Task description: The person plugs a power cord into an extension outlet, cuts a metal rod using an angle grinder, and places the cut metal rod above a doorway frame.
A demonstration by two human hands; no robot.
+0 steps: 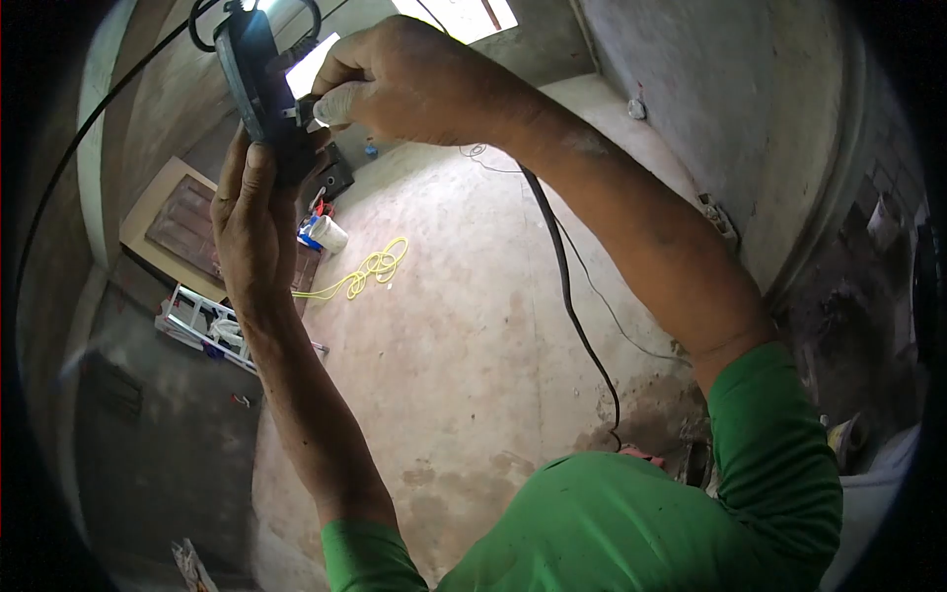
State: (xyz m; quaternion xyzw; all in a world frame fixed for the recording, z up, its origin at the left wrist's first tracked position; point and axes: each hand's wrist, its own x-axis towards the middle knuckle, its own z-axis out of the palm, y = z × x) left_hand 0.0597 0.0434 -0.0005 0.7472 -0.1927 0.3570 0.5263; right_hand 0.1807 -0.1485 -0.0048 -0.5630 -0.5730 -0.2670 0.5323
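left arm [301, 419]: raised | left hand [254, 222]: upright, gripping | right arm [617, 192]: extended leftward | right hand [419, 84]: pinching

Above the black device [249, 84], the cable loops [317, 20] are cut off by the top edge, and so is the bright window [459, 14]. The right hand [400, 84] covers most of the small plug [304, 109]. Behind the device, some fingers of the left hand [247, 217] are hidden. One small blue thing [371, 149] is too small to tell.

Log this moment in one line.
left hand: gripping black device | right hand: pinching plug, prongs showing | yellow cord: on floor
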